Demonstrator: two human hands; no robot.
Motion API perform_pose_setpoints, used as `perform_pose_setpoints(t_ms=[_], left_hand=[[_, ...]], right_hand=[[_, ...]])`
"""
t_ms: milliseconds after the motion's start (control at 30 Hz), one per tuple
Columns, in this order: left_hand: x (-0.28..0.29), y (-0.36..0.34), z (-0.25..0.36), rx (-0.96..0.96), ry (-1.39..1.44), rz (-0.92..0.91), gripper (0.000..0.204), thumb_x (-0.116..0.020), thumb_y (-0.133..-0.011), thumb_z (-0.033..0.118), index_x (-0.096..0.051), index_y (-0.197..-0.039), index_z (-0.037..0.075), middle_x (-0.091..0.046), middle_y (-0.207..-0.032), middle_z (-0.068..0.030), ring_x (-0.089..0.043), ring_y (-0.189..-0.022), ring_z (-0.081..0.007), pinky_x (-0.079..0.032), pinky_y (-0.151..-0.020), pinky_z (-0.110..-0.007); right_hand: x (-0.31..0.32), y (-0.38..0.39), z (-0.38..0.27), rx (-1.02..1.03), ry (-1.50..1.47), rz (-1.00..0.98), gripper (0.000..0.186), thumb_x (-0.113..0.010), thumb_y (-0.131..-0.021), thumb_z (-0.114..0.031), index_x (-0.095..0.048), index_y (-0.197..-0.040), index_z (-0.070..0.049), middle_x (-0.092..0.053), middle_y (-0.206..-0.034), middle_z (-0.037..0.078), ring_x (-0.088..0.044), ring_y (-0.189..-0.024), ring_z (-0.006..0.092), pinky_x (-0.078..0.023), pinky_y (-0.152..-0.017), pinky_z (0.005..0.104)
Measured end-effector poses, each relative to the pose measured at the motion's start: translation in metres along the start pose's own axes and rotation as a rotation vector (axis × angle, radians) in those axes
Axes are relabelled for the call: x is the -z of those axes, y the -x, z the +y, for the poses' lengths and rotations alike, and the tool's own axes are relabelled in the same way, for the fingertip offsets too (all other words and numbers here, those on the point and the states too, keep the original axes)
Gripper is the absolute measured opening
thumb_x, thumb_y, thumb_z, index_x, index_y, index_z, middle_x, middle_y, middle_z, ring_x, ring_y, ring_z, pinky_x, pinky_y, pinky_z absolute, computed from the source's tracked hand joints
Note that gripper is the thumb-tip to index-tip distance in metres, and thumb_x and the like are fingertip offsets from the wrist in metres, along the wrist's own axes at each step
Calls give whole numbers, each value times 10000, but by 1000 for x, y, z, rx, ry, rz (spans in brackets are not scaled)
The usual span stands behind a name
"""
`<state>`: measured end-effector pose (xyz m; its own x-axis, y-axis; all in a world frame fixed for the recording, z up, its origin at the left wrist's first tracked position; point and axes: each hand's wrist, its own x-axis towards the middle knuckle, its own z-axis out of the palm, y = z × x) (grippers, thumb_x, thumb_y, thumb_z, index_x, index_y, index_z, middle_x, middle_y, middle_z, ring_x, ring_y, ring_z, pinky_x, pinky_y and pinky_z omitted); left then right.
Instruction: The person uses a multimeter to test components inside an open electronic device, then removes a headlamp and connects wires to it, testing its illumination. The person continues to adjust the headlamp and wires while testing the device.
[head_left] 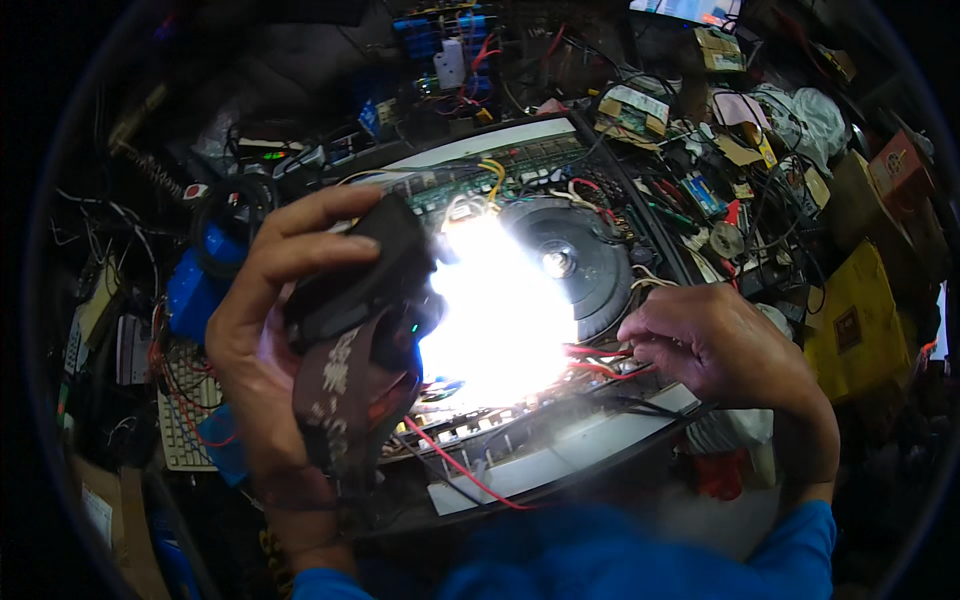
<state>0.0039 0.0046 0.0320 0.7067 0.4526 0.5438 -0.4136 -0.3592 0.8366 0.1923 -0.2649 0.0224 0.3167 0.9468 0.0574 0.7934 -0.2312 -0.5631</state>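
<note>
My left hand (265,290) grips a black headlamp (375,265) with a brown strap (335,400) hanging from it. Its glaring white beam falls on an opened electronic unit (560,475) and washes out the middle of it. A large round black toroidal transformer (595,265) sits inside, right of the glare. Over the unit's right side, my right hand (715,340) has its fingers curled together at red wires (605,370), seemingly pinching one; the exact contact is partly hidden. Green circuit boards (430,195) line the unit's far side.
Tangled cables, boards and small parts (710,195) crowd the bench at the right. A yellow box (860,320) stands beyond my right hand. To the left lie a keyboard (185,410) and a blue object (195,290). A loose red wire (465,465) crosses the unit's near edge.
</note>
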Motion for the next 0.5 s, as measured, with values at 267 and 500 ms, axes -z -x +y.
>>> perform_pose_setpoints(t_ms=[267,500], left_hand=[[-18,2,-4,-54,139,-63,411,-912,-826,172,-720,-1146,-1,-632,-1374,-252,-758,-1106,-298,-695,-913,-435],[16,4,2,-85,10,-174,616,-935,-780,264,-692,-1260,-36,-600,-1439,-247,-757,-1124,-303,-670,-967,-438]], right_hand=[[3,-10,22,-176,-30,-286,326,-818,-888,-161,-758,-1182,-31,-773,-938,124,-756,-811,292,-556,-701,411],[-4,-13,-9,241,728,382,145,-794,-832,-57,-724,-958,-40,-589,-899,86,-622,-859,274,-527,-711,390]])
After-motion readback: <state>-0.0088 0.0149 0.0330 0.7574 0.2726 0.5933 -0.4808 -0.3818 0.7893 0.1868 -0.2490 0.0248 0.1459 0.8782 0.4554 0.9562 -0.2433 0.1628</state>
